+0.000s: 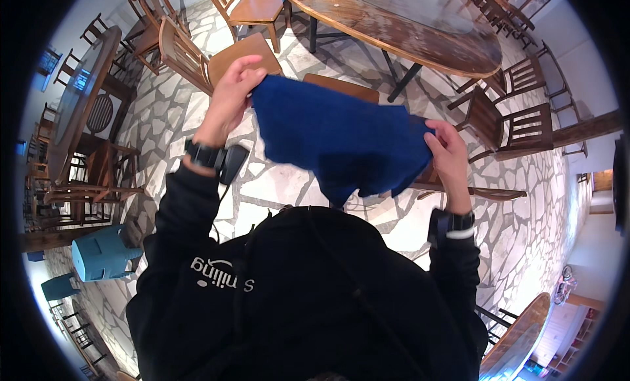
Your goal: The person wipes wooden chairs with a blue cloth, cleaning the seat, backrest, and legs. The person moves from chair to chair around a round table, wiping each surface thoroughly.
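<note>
A dark blue cloth (334, 130) is stretched in the air between my two hands, in front of my body. My left hand (234, 93) pinches its upper left corner between thumb and fingers. At the cloth's right end, my right hand (447, 147) grips the other corner. The lower edge hangs loose in uneven folds and points. Behind the cloth, part of a wooden chair seat (344, 87) shows above its top edge; the rest of that seat is hidden.
Ahead stands a round wooden table (374, 24) with dark metal legs. Wooden chairs are at the left (241, 61) and right (521, 127). Another long table (81, 100) lines the far left. A blue plastic stool (103, 253) stands on the stone-patterned floor (167, 135).
</note>
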A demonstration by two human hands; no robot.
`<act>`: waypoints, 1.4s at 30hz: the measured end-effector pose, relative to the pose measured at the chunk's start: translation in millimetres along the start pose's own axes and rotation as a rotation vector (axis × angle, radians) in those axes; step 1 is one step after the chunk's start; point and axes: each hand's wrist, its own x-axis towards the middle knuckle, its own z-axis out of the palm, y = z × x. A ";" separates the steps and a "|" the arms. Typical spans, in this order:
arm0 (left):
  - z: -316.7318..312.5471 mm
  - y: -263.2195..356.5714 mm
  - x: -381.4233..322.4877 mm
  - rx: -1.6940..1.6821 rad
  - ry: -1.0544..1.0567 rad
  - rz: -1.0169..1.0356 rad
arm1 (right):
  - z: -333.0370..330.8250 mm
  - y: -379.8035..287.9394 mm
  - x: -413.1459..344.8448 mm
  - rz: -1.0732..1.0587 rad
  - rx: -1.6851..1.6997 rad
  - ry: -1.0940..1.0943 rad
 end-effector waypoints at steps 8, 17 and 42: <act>-54.4 -112.3 43.4 0.842 0.226 -0.019 | 70.6 58.4 33.3 -0.503 -0.756 -0.277; -59.0 -138.7 27.7 0.262 0.239 -0.240 | 169.3 45.3 56.4 -0.371 -0.852 -0.557; -38.6 -138.0 23.6 0.745 0.335 -0.024 | 83.4 87.5 54.3 -0.590 -1.101 -0.509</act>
